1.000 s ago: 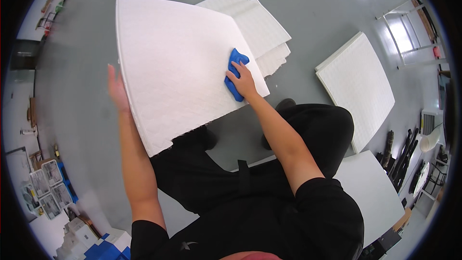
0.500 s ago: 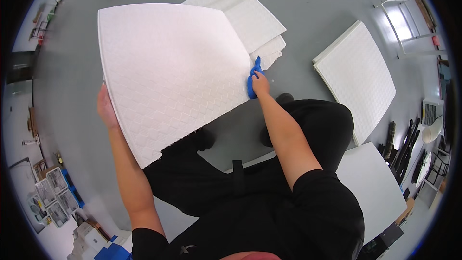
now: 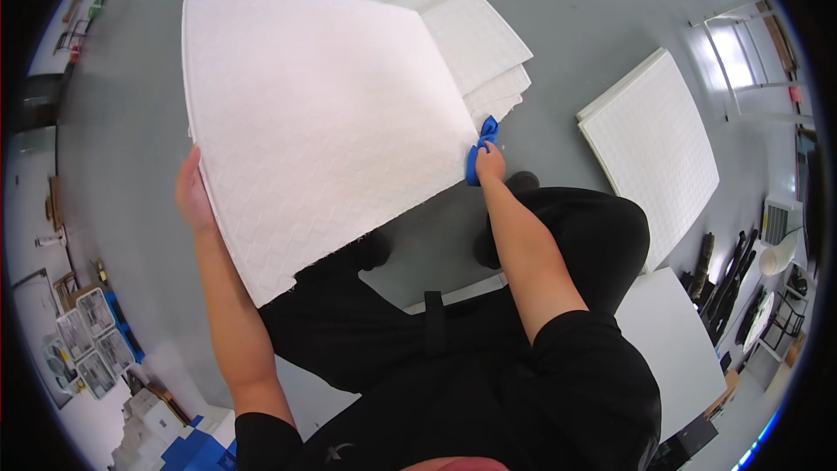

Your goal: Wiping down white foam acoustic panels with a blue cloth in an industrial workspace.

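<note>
A large white panel [image 3: 314,113] with an embossed diamond pattern rests tilted in front of me, its lower edge ragged with dark threads. My left hand [image 3: 193,192] grips its left edge, the fingers hidden behind the panel. At the panel's right edge, my right hand [image 3: 491,161] is closed on a bunched blue cloth [image 3: 488,133], part of which sticks up above the hand. Beyond the panel, several similar white panels [image 3: 479,26] lie fanned in an uneven stack on the grey floor.
To my right lies another stack of white patterned panels [image 3: 658,148]. A pale flat board [image 3: 671,358] is beside my seat. Clear bins [image 3: 91,331] stand at the far left, and a white metal frame [image 3: 728,52] at the far right. My knees flank the panel's lower side.
The blue cloth and my right hand have shifted slightly right along with the panel's right edge. My left hand keeps its hold on the left edge. The whole view has tilted a little.
</note>
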`<state>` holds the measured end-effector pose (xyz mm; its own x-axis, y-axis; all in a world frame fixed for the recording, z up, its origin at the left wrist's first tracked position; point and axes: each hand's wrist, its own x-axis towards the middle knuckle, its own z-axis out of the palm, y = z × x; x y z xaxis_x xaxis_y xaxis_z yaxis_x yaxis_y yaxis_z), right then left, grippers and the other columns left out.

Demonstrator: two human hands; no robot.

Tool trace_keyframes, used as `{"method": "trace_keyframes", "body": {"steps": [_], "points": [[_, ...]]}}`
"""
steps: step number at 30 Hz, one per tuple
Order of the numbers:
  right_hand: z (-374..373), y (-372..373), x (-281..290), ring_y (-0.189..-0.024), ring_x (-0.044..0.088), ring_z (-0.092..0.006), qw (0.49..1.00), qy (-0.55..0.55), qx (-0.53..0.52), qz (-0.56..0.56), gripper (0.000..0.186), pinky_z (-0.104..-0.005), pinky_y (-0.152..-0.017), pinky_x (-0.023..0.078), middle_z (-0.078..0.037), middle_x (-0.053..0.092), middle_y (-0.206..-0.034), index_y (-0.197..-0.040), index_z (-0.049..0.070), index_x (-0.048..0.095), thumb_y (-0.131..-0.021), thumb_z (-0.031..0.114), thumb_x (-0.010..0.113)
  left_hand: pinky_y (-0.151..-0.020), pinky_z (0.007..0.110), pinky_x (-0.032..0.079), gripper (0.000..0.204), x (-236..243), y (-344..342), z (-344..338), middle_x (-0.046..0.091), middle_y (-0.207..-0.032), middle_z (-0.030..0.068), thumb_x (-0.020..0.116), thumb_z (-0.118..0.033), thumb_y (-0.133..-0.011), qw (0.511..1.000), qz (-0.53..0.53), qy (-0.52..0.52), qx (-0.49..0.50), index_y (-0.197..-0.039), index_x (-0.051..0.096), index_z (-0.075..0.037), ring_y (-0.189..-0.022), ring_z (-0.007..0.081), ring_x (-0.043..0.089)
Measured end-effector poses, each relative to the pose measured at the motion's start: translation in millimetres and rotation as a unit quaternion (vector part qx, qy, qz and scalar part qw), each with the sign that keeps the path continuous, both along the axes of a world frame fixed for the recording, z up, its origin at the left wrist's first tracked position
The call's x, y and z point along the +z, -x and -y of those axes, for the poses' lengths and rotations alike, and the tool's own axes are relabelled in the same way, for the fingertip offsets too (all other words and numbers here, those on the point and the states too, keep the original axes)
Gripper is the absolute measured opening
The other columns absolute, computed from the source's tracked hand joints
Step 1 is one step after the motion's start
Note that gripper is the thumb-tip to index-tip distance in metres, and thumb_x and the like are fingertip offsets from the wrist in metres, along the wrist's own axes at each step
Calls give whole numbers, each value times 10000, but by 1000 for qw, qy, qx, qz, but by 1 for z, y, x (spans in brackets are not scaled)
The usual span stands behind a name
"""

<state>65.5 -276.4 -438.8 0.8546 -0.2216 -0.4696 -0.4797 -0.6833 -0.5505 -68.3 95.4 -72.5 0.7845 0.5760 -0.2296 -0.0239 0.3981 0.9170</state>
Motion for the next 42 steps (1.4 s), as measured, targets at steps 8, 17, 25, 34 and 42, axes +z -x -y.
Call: {"method": "trace_keyframes", "body": {"steps": [8,17,25,34,42], "points": [[-28,-3,53,-1005,598,-338,992,-3,89,86,344,-417,-888,457,-159,638,-1085,-1102,92,650,-825,228,497,-948,339,405,492,-2,3,-6,557,-1212,178,472,-270,-884,997,28,59,-34,-1234,483,75,-1087,256,549],[-166,12,207,-1115,518,-308,860,-286,280,316,327,-386,-951,429,-150,583,-1182,-1126,108,619,-806,164,579,-967,352,405,515,-1,3,-8,564,-1205,183,467,-297,-876,1000,3,12,-10,-1242,483,64,-1103,271,549],[-142,-73,88,-1080,535,-322,931,-178,178,264,317,-394,-957,409,-136,615,-1139,-1106,96,635,-823,214,552,-980,366,395,525,-18,3,-11,557,-1226,173,459,-303,-878,995,41,78,-40,-1251,476,66,-1109,269,547],[-145,-128,48,-1046,584,-331,977,-126,99,139,373,-383,-923,447,-169,626,-1110,-1118,117,644,-798,273,535,-1018,410,389,523,-17,25,-25,502,-1287,209,395,-304,-927,997,23,68,-37,-1316,413,46,-1162,312,516],[-287,-154,171,-1090,552,-322,896,-299,204,258,406,-373,-956,422,-148,613,-1157,-1110,109,646,-762,313,594,-1012,418,388,554,-10,24,-22,484,-1307,210,406,-319,-916,998,-17,63,-16,-1327,389,52,-1184,321,499]]}}
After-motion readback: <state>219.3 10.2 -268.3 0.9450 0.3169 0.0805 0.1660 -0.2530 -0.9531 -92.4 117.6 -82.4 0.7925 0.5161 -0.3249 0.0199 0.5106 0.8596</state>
